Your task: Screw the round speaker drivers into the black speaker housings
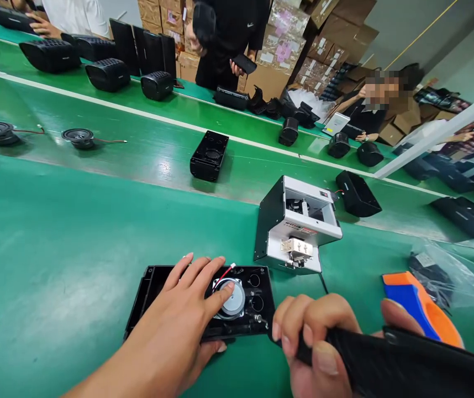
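A black speaker housing lies open side up on the green tabletop in front of me. Set into it is a round speaker driver with a silver magnet and a short red-and-white wire. My left hand spreads over the housing and holds it. One fingertip rests on the magnet, and the thumb is at the near edge. My right hand is closed round a black electric screwdriver, held almost level. Its tip points at the right end of the housing, near a small metal screw.
A screw feeder stands just behind my right hand. An orange-and-blue object and a plastic bag are at the right. Beyond run a line with another housing, loose drivers and finished-looking speakers, and several people.
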The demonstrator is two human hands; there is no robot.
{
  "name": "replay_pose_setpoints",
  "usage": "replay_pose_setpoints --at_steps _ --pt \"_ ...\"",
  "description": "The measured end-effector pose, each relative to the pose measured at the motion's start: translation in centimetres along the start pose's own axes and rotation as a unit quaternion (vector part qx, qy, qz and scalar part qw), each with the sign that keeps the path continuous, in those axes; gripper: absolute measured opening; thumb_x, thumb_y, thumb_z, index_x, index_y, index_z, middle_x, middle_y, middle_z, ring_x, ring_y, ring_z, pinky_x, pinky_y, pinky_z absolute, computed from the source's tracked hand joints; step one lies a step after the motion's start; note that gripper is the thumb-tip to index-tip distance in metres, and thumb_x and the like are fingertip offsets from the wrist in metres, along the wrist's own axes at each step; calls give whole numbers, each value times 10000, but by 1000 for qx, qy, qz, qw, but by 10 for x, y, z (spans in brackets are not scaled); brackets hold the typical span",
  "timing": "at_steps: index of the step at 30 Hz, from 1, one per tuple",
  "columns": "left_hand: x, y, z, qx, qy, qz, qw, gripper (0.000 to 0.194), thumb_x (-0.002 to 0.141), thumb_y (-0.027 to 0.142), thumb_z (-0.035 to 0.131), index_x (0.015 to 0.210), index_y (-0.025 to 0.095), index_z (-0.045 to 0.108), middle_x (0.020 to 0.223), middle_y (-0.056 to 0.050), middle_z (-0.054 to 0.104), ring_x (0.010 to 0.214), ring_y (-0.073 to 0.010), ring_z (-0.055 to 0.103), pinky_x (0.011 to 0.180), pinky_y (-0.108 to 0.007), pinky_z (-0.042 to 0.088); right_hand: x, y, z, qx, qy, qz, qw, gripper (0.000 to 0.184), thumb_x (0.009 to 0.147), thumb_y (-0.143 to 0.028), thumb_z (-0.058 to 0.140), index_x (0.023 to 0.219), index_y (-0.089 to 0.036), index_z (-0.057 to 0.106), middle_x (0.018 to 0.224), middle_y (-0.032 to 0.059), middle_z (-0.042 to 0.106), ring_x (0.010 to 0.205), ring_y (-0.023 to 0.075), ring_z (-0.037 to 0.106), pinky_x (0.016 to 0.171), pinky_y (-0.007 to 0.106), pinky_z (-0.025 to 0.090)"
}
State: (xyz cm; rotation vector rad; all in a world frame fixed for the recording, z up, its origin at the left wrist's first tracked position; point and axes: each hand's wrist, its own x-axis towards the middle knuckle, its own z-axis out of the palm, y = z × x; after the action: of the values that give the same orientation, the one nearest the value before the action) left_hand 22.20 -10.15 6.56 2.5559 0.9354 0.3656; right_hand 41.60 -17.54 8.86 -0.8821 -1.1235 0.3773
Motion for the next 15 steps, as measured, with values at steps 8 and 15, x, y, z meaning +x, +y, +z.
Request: replay_pose_setpoints --at_steps 8,15 --pt "-1 1 -2 -7 3 1 1000 708 821 512 978 1468 342 747 1718 -142 565 1544 -457 563 1325 -791 392 -10 11 9 31 12 -8 999 526 1148 -239 674 1591 -357 416 839 -72 563 528 149 533 495 316 519" --pt "-3 0 2 8 12 10 1000 720 836 530 961 1489 332 733 1722 -153 554 1539 -468 563 1306 -790 420 -19 19 6 34 -1 -19 999 543 1151 -223 677 1588 -342 377 855 -64 599 534 154 569 496 336 528"
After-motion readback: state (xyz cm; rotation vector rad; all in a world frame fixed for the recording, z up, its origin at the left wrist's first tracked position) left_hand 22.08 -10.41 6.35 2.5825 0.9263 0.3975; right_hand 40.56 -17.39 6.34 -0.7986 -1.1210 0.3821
